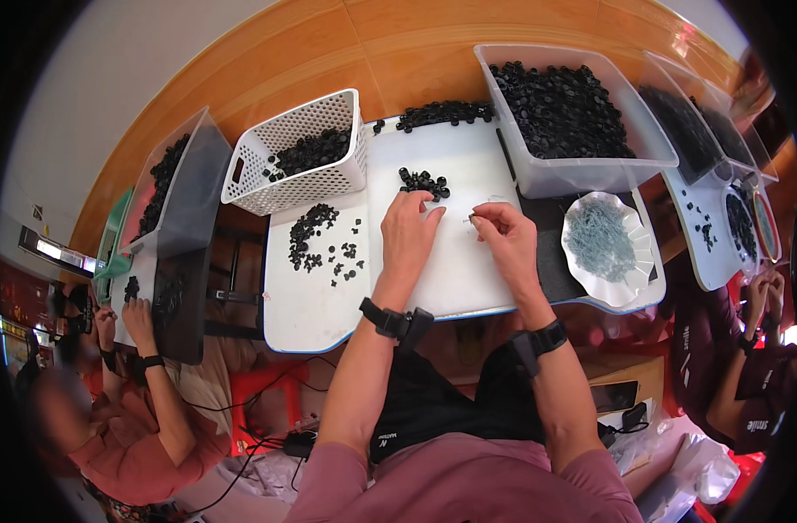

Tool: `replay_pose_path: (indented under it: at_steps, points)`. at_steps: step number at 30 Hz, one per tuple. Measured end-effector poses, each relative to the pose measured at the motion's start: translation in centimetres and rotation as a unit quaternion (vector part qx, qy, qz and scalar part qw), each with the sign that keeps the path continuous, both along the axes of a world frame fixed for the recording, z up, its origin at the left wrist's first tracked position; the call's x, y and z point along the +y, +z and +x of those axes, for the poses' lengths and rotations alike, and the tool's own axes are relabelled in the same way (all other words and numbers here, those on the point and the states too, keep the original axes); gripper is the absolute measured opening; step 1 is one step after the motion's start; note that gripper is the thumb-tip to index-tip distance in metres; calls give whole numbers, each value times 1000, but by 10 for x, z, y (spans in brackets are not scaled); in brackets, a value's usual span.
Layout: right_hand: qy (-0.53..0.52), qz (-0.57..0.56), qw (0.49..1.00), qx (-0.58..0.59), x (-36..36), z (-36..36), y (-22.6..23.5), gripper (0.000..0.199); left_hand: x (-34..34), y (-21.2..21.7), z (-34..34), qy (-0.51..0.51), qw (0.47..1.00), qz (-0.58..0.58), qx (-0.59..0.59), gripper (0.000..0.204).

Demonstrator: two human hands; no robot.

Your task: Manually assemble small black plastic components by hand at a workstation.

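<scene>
My left hand (409, 231) rests over the white tabletop (398, 292). Its fingertips reach the near edge of a small heap of black round plastic parts (424, 182), and the thumb stands apart from the fingers. A little to the right, my right hand (506, 237) pinches a small thin piece (471, 218) between thumb and forefinger; it is too small to make out fully. Right of that hand, a white scalloped dish (644, 277) holds many fine grey-blue pieces (600, 237). Loose black parts (309, 235) lie scattered on the board to the left.
A white perforated basket (356, 161) and a large clear bin (581, 174), both with black parts, stand at the back. More black parts (446, 113) line the far edge. Co-workers' hands (139, 322) show at far left, others (764, 292) at far right.
</scene>
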State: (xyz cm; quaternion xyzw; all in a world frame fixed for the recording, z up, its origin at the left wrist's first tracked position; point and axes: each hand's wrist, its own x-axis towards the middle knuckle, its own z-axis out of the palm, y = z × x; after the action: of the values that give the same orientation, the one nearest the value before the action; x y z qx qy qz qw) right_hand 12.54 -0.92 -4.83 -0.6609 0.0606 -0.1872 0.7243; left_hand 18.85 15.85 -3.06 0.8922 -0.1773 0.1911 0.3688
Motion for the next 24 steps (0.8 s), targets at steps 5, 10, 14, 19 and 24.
replay_pose_path:
  at_steps: [5,10,14,19,24]
  points:
    - [-16,-64,998,20,2,-1,0,16,-1,0,17,-7,998,69,-1,26]
    - [-19,-57,998,8,2,-1,-1,16,2,2,16,-6,996,90,-10,24]
    - [-19,-78,997,15,0,-2,1,16,2,15,2,-48,993,106,15,22]
    - [-32,-55,998,12,0,-2,-3,16,6,19,-9,-107,988,10,109,31]
    - [-56,-68,996,-25,5,-7,2,15,8,-7,-23,-162,894,-304,286,28]
